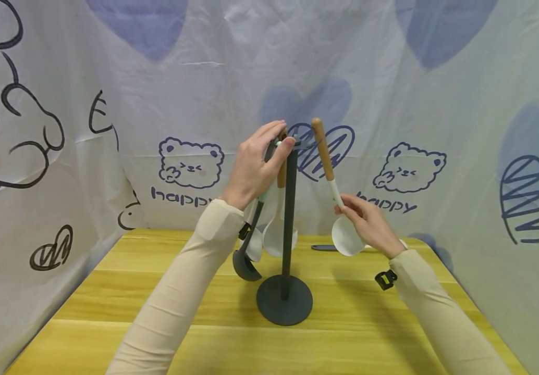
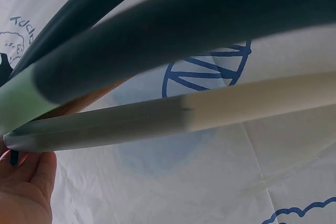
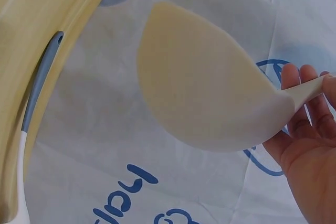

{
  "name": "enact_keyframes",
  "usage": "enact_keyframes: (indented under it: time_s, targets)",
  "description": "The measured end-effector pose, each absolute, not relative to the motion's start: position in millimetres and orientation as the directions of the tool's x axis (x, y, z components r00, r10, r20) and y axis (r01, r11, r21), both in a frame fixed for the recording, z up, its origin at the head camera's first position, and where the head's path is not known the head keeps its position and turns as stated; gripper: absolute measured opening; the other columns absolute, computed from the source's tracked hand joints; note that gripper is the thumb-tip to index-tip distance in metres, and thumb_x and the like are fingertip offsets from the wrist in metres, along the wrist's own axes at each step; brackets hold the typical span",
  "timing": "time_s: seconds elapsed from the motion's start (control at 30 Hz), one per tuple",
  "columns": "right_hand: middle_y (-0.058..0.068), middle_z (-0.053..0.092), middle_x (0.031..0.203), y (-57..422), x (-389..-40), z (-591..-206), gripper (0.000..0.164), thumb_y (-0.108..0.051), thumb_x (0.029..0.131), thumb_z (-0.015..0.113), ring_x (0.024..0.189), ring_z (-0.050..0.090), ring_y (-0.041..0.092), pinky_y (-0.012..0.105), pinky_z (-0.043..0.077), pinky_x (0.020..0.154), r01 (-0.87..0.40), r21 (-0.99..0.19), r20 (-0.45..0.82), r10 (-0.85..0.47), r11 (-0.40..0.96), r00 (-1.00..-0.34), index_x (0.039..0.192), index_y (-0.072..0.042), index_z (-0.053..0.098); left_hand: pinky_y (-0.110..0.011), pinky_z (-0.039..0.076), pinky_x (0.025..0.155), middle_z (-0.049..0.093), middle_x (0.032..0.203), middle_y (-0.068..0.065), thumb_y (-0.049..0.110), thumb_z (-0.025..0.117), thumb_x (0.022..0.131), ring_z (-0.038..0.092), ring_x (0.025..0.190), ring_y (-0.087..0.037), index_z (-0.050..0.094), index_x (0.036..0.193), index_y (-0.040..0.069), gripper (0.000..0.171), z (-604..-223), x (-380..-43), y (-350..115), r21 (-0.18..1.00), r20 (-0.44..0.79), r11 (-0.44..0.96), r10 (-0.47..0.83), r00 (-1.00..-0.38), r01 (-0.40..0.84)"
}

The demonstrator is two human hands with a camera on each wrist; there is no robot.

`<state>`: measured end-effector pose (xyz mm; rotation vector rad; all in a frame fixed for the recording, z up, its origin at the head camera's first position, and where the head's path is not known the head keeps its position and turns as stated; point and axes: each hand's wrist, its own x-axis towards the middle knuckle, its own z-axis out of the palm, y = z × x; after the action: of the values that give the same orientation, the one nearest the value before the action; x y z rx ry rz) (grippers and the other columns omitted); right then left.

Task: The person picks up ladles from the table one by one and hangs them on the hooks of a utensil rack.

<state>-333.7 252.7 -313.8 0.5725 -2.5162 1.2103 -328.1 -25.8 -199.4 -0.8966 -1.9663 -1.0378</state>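
My right hand (image 1: 368, 221) pinches a white ladle (image 1: 346, 237) by its neck, just above the bowl. Its wooden handle points up and leans toward the top of a black utensil stand (image 1: 288, 234). In the right wrist view the ladle's bowl (image 3: 210, 87) faces the camera, fingers behind the neck. My left hand (image 1: 257, 166) grips the stand's top, thumb and fingers around the rim where handles hang. A black ladle (image 1: 247, 265) with a green section hangs below it. Beside that hang white utensils (image 1: 274, 239), one with a wooden handle. The left wrist view shows a grey-and-cream handle (image 2: 105, 127) close up.
The stand's round base (image 1: 284, 307) rests on a yellow wood-grain table (image 1: 157, 297). Behind the right hand, a utensil with a grey handle (image 1: 324, 248) lies near the table's back edge. A white printed cloth (image 1: 232, 67) encloses the back and sides.
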Motion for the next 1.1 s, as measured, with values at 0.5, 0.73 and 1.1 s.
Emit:
enact_keyframes:
  time_s: [0.5,0.73,1.1]
  targets:
    - [0.019,0.069,0.115,252.1,-337.3,-316.4,0.036,-0.016,0.104,0.049,0.107,0.065,0.036,0.053,0.05,0.097,-0.498,-0.661,0.452,-0.232,0.562,-0.861,0.138,-0.005,0.055,-0.029,0.039,0.112,0.052,0.145,-0.013,0.034,0.048,0.101,0.048,0.135,-0.023,0.054,0.138,0.003,0.049,-198.2,-327.2,-25.2,0.383,0.833,0.432,0.221,-0.508,0.816]
    - [0.02,0.069,0.115,247.2,-340.2,-319.0,0.034,-0.014,0.103,0.049,0.107,0.066,0.036,0.052,0.051,0.096,-0.52,-0.652,0.474,-0.238,0.551,-0.848,0.135,-0.005,0.058,-0.028,0.039,0.112,0.052,0.145,-0.01,0.032,0.049,0.101,0.049,0.135,-0.022,0.054,0.139,0.004,0.047,-198.9,-326.1,-24.0,0.39,0.828,0.445,0.213,-0.519,0.806]
    - [0.019,0.069,0.116,239.6,-346.0,-319.7,0.032,-0.009,0.102,0.051,0.106,0.066,0.036,0.051,0.052,0.095,-0.514,-0.657,0.463,-0.243,0.552,-0.852,0.133,-0.005,0.059,-0.031,0.044,0.109,0.05,0.147,-0.01,0.032,0.048,0.101,0.049,0.134,-0.023,0.052,0.141,0.005,0.048,-199.8,-327.5,-23.6,0.406,0.824,0.423,0.213,-0.525,0.81]
